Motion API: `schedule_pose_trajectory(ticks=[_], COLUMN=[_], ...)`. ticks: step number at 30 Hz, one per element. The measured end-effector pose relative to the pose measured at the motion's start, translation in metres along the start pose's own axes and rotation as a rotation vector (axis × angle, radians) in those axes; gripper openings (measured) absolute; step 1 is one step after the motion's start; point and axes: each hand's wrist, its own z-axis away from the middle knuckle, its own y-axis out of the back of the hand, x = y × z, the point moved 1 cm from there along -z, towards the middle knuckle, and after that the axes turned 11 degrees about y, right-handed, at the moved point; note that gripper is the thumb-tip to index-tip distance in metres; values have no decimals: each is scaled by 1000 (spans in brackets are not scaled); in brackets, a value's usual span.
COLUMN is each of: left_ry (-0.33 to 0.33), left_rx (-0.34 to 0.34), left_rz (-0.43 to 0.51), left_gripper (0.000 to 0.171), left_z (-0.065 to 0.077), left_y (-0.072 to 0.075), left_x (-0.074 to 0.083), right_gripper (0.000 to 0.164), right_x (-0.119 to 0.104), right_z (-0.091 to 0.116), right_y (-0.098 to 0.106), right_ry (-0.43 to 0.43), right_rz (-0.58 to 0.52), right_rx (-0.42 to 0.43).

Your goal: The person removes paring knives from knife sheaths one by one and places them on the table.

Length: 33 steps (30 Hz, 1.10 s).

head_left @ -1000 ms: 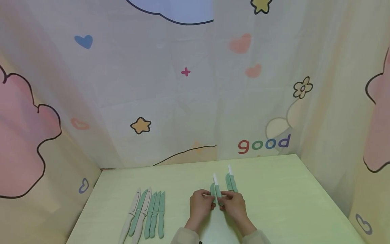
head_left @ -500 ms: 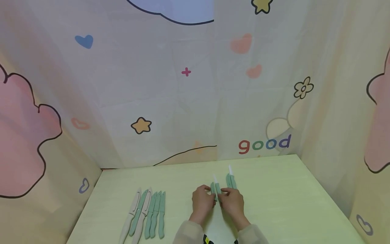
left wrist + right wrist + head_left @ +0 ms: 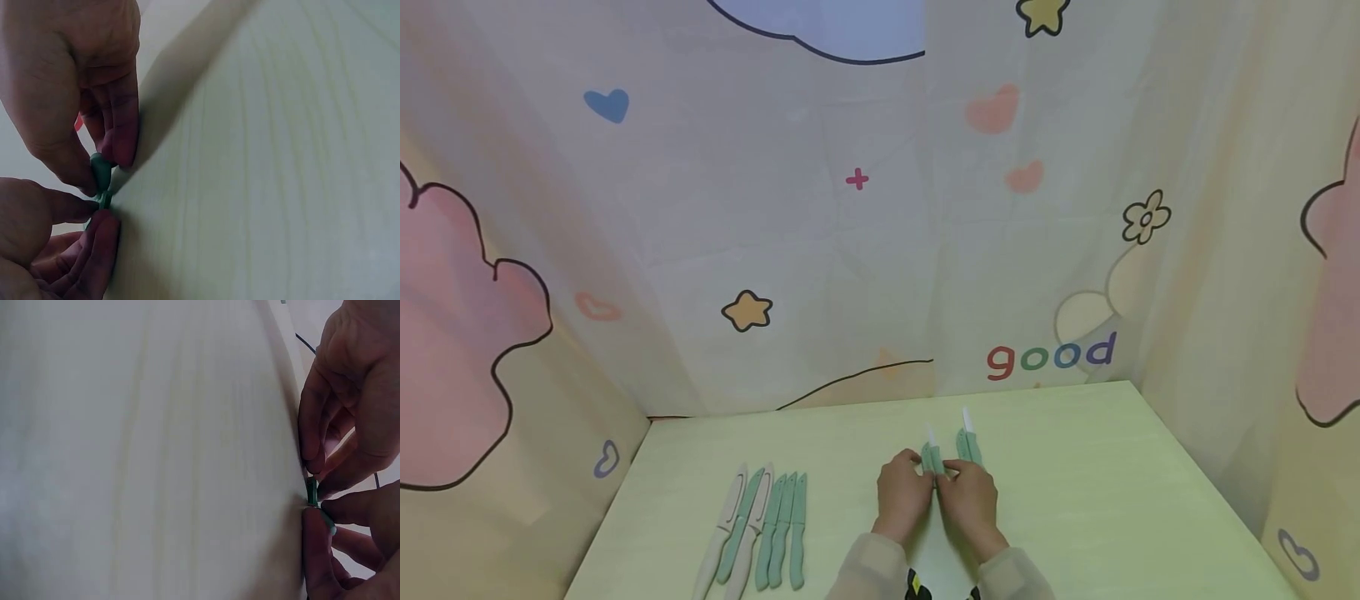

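Head view looks forward, down — close wrist views share hands.

Printed cloth (hearts, stars) hangs behind and beside a table, suggesting a makeshift booth.

Green sheath, knife, left hand, right hand: closer together than before.

Held green knife partly out of sight (behind the right hand).
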Motion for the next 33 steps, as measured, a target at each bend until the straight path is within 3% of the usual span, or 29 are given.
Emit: schedule_pose_trajectory(ticks=[9,33], left_ry=[-27,-17], left_rx=[48,-43], left_rz=[-34,-38], left_gripper=[26,33], left_z=[2,-2], left_y=[0,0], left_x=[1,-5], right_gripper=[23,27], right_x=[2,2], right_z=[-3,-2], right_y=[-3,-4], right_ry=[-1,25], right_rz=[6,65], right_rx=[-15,-29])
